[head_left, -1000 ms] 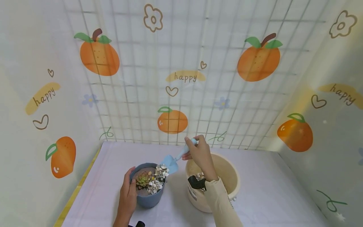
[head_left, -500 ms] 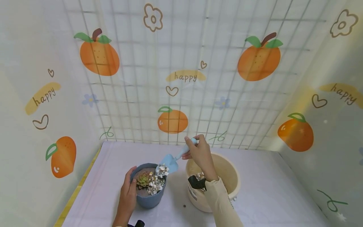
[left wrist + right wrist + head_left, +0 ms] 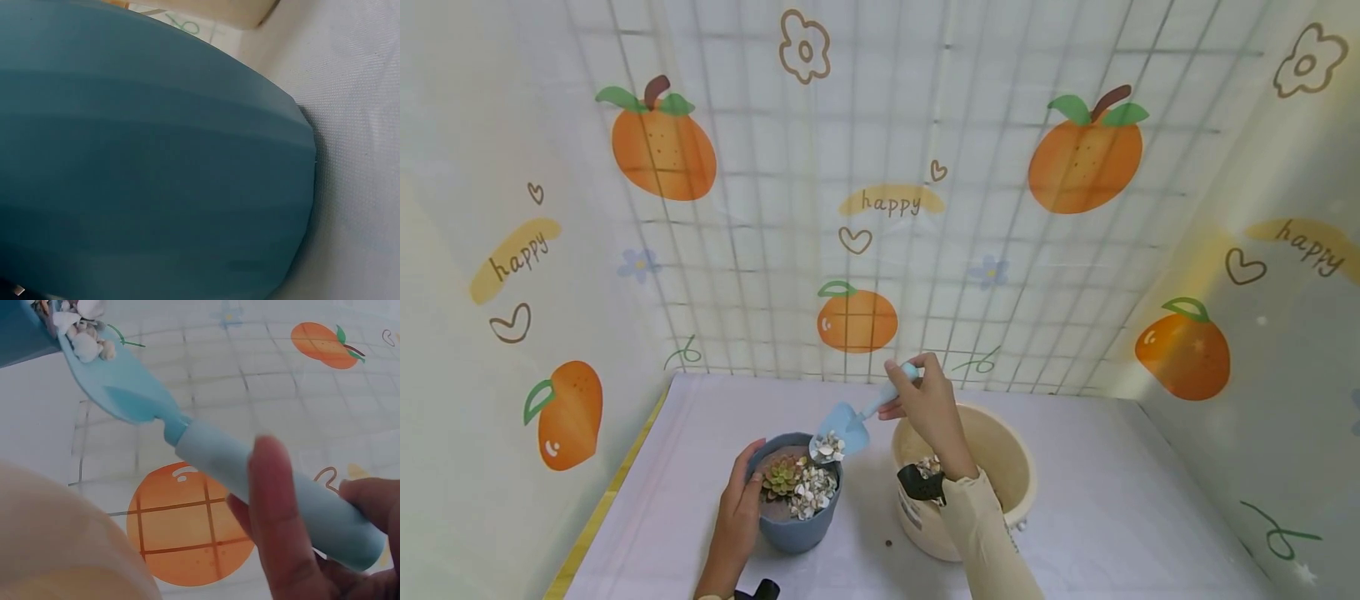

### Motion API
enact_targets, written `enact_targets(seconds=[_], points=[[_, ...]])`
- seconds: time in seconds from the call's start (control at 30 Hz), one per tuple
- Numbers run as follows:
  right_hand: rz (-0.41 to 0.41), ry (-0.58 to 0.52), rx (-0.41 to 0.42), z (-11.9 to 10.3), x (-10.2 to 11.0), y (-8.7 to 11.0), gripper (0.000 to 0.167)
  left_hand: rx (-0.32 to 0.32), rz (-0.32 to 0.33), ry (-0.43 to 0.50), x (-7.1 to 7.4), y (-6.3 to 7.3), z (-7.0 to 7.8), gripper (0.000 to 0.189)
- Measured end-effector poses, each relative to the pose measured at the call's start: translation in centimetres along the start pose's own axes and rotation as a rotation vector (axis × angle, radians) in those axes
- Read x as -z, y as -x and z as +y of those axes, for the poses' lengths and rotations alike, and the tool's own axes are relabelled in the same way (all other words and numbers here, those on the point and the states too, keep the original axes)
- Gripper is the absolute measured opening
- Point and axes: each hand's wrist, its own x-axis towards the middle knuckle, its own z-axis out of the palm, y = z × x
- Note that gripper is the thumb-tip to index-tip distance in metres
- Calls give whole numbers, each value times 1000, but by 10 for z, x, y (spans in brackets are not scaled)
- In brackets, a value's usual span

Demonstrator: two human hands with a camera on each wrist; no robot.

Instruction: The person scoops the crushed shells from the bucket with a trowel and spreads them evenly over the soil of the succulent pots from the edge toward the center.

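Observation:
A blue-grey flower pot (image 3: 797, 533) stands on the table, holding a green and reddish succulent (image 3: 781, 473) in greyish soil. White pebbles or shell chips (image 3: 814, 493) cover the soil on the plant's right. My left hand (image 3: 739, 508) grips the pot's left side near the rim; in the left wrist view the pot wall (image 3: 156, 156) fills most of the picture. With thumb and fingers, my right hand (image 3: 928, 408) holds the handle of a light blue trowel (image 3: 847, 427). Its blade (image 3: 125, 387) slopes down over the pot's right rim, with a small heap of chips (image 3: 829, 447) at the tip.
Right of the flower pot stands a larger cream tub (image 3: 1026, 475), under my right forearm, with more chips (image 3: 929, 463) inside. A dark speck (image 3: 888, 543) lies on the white-covered table (image 3: 1097, 500) between them. A printed curtain over a wire grid (image 3: 1000, 325) closes the back.
The trowel has shifted slightly left and down over the rim, and chips now show on its tip. The flower pot has moved a little right. A dark speck has appeared on the table.

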Motion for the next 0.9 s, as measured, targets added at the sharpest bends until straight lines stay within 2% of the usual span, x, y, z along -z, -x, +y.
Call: enact_targets(seconds=[0.1, 0.4, 0.7, 0.9], points=[[-18, 0, -7, -1, 0, 0, 36, 7, -7, 2, 0, -1, -1, 46], [-48, -23, 53, 1, -1, 1, 45, 2, -16, 6, 2, 0, 0, 45], [-70, -40, 107, 0, -2, 1, 40, -13, -22, 18, 2, -1, 0, 45], [-78, -51, 111, -2, -3, 2, 36, -5, -33, 5, 2, -1, 0, 45]])
